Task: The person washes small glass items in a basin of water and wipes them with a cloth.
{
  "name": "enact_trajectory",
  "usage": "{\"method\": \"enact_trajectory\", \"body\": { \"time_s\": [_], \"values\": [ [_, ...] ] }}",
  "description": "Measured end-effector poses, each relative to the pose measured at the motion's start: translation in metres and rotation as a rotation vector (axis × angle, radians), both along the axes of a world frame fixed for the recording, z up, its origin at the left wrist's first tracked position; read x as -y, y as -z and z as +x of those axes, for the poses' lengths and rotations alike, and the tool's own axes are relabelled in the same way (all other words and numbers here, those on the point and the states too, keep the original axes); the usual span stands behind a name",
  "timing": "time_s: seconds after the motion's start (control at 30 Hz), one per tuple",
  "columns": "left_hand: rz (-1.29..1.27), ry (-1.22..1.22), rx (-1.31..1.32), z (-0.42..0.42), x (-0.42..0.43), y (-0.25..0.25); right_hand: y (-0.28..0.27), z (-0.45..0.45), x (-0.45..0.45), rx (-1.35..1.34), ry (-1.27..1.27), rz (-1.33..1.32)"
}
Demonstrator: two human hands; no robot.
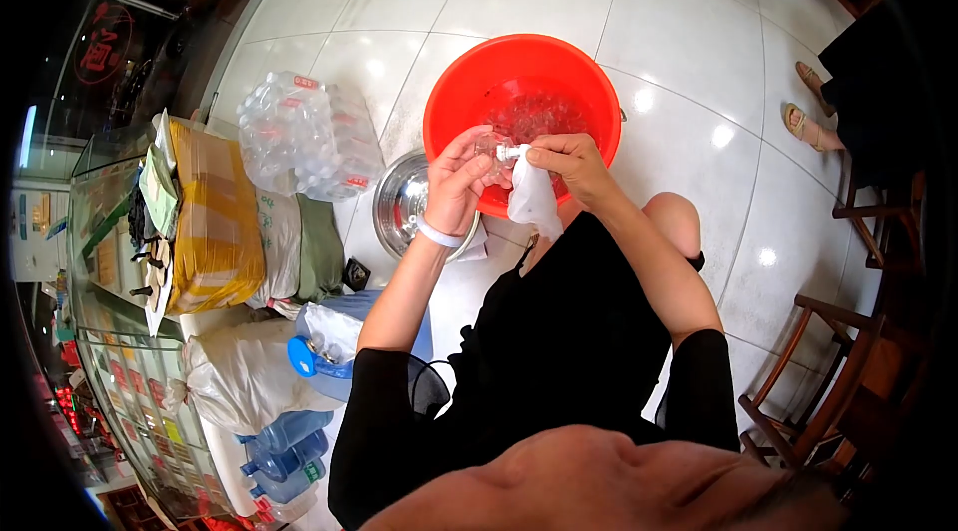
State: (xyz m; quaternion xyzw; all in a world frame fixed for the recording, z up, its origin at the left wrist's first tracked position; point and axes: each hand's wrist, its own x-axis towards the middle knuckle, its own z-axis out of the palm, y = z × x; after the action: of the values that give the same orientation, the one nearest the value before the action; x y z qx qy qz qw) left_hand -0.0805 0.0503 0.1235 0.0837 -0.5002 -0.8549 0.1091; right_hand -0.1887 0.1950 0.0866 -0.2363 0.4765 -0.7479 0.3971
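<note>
My left hand (457, 180) is closed around a small clear glass vessel (487, 144), held on its side above the near part of a red plastic tub (442, 87). A white cloth (534, 200) is pinched in my right hand (574, 164). One end of the cloth meets the mouth of the vessel, and the rest hangs down over the tub's near rim. Inside the tub lie several clear, shiny pieces (544, 117), too small to make out singly. Left of the tub stands a stainless steel bowl (395, 217), partly behind my left forearm.
Shrink-wrapped clear bottles (304, 137) stand on the tiled floor at the left. Nearer are a taped carton (215, 217), sacks (239, 371), a blue container (364, 316) and blue water jugs (284, 451). On the right are a person's feet (810, 127) and wooden stools (813, 381).
</note>
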Motion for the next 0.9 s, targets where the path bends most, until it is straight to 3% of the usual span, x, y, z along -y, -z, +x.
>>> {"method": "enact_trajectory", "body": {
  "time_s": [0.2, 0.27, 0.4, 0.5, 0.57, 0.63, 0.77, 0.8, 0.87, 0.9],
  "values": [
    [-0.025, -0.067, -0.019, -0.001, -0.008, -0.001, -0.007, 0.006, 0.0, 0.201, 0.059, 0.012],
    [-0.065, -0.094, -0.044, -0.001, -0.013, -0.001, -0.014, 0.009, -0.001, 0.511, 0.037, -0.001],
    [-0.234, -0.148, -0.069, 0.0, -0.017, 0.0, -0.005, 0.009, 0.002, 0.541, 0.047, -0.014],
    [-0.282, -0.116, -0.04, 0.001, -0.011, 0.001, -0.004, 0.007, 0.0, 0.352, 0.036, 0.039],
    [-0.277, -0.088, -0.006, 0.001, -0.004, 0.0, -0.004, 0.006, 0.0, -0.04, 0.088, -0.092],
    [-0.031, 0.077, 0.062, 0.0, 0.003, -0.001, -0.01, 0.003, -0.005, -0.195, 0.055, -0.045],
    [0.151, 0.174, 0.094, 0.003, 0.013, 0.012, -0.007, -0.001, -0.005, -0.666, 0.051, -0.017],
    [0.131, 0.142, 0.091, 0.005, 0.011, 0.013, -0.005, 0.0, -0.004, -0.667, 0.051, -0.018],
    [0.111, 0.111, 0.087, 0.006, 0.003, 0.009, -0.004, 0.005, -0.001, -0.339, 0.118, -0.03],
    [-0.018, 0.037, 0.017, 0.005, -0.003, 0.007, -0.005, 0.007, 0.0, -0.341, 0.118, -0.029]
  ]
}}
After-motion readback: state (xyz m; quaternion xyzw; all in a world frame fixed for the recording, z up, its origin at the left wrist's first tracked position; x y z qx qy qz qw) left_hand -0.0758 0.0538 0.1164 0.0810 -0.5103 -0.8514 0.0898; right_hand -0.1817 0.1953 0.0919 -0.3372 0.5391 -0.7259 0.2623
